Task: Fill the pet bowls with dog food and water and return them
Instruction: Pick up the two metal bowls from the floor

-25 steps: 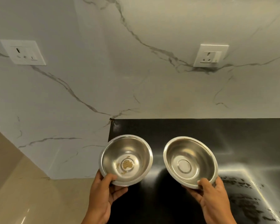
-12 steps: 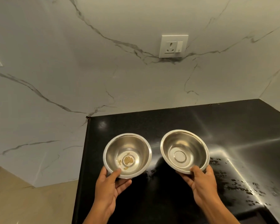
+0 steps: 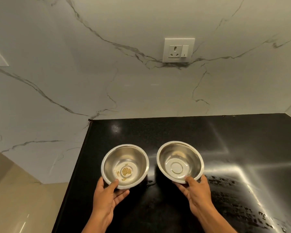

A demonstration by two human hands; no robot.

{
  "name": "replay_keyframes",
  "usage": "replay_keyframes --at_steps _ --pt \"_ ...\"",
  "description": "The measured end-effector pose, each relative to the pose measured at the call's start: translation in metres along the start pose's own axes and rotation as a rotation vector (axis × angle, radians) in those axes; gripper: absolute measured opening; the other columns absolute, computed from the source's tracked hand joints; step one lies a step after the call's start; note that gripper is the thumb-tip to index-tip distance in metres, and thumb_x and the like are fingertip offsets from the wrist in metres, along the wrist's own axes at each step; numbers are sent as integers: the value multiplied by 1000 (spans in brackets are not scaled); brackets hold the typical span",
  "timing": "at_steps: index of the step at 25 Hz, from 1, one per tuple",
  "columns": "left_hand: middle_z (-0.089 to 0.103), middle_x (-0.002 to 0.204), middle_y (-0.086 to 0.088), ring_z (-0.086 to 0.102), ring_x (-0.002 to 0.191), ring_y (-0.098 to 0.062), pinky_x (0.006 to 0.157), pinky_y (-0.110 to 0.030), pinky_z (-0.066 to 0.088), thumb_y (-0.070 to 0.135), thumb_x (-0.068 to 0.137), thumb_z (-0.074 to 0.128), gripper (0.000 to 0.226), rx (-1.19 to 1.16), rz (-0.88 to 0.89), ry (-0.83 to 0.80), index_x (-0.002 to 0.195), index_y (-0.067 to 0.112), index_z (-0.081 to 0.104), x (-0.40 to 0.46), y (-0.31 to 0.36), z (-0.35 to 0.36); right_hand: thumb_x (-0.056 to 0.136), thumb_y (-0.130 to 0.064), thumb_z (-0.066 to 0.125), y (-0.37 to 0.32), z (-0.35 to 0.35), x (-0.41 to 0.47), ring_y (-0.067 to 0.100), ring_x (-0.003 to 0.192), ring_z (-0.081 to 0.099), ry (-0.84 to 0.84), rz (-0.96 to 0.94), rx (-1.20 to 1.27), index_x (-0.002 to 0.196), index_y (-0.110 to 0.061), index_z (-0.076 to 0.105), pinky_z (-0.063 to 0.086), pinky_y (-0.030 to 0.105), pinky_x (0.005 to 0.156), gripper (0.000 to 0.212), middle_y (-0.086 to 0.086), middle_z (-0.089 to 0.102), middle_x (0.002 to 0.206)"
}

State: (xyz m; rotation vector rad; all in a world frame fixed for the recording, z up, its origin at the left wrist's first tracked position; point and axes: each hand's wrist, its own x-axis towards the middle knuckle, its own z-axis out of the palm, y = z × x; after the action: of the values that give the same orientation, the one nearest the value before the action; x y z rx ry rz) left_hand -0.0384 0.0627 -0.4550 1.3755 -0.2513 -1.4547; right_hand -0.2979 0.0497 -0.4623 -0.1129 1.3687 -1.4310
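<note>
Head view: each hand pinches a steel bowl's near rim.
Lower left bowl [image 3: 125,166] and right bowl [image 3: 180,164] level onto the counter [image 3: 242,148]; left hand [image 3: 106,197], right hand [image 3: 197,194].

Dim warm light, glare streaks on black counter [image 3: 242,148], wide-angle edge bending

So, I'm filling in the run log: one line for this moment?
left hand: holds crumb-soiled bowl | right hand: holds clean bowl | both over black counter | unfilled
</note>
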Motion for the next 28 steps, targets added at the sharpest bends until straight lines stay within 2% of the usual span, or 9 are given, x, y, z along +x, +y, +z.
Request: replay_keyframes --at_steps 6,8,10,12,14,17,20,23,28 --pt "68 119 -20 73 96 -39 68 -43 64 4 97 62 50 58 22 52 142 23 51 0 -7 8 93 9 60 3 -14 13 42 111 65 -57 19 -40 140 -19 49 64 40 62 56 17 56 135" --pt "67 120 -20 73 96 -39 74 -45 62 6 97 63 53 90 25 59 146 21 48 1 -8 8 92 4 65 4 -17 13 40 110 66 -30 19 -84 140 -19 48 63 45 71 56 15 56 135" --pt "62 131 -20 70 105 -39 85 -49 60 15 98 65 61 239 56 120 152 19 39 0 -4 6 91 -11 71 1 -18 8 36 112 64 57 -43 -229 144 -19 44 59 49 85 59 15 53 140" --pt "47 150 -19 58 125 -39 101 -55 51 28 96 67 72 654 262 283 157 18 30 0 -2 3 91 -27 71 -8 -16 -3 32 129 52 146 -283 -564 150 -21 34 47 50 104 70 12 43 152" --pt "35 161 -17 38 145 -40 113 -60 37 41 96 62 74 1043 602 368 158 16 30 -5 3 4 93 -32 67 -15 -13 -8 28 142 38 114 -665 -848 152 -20 32 34 48 115 69 8 40 155" --pt "14 170 -8 6 158 -28 123 -49 12 60 96 36 80 1264 919 228 162 17 22 1 5 17 98 -44 50 -9 -6 8 23 154 18 -83 -1026 -1272 155 -18 30 18 44 124 66 5 31 162" --pt "1 170 -5 -7 158 -24 127 -47 1 61 97 24 79 1409 1058 167 161 19 10 21 4 33 99 -52 34 1 2 22 19 157 1 -157 -1114 -1418 159 -19 19 9 46 126 71 3 16 168" --pt "3 170 -9 -5 158 -28 127 -54 6 64 99 16 77 1497 1106 185 160 17 8 36 1 36 100 -55 29 8 6 24 17 156 -8 -166 -1152 -1472 159 -22 9 3 47 126 71 2 5 169" --pt "5 170 -10 -2 159 -30 125 -61 14 66 100 11 78 1478 1216 205 161 18 9 39 3 36 100 -61 24 8 2 24 17 156 -9 -138 -1203 -1428 160 -22 9 6 49 125 74 0 3 169"
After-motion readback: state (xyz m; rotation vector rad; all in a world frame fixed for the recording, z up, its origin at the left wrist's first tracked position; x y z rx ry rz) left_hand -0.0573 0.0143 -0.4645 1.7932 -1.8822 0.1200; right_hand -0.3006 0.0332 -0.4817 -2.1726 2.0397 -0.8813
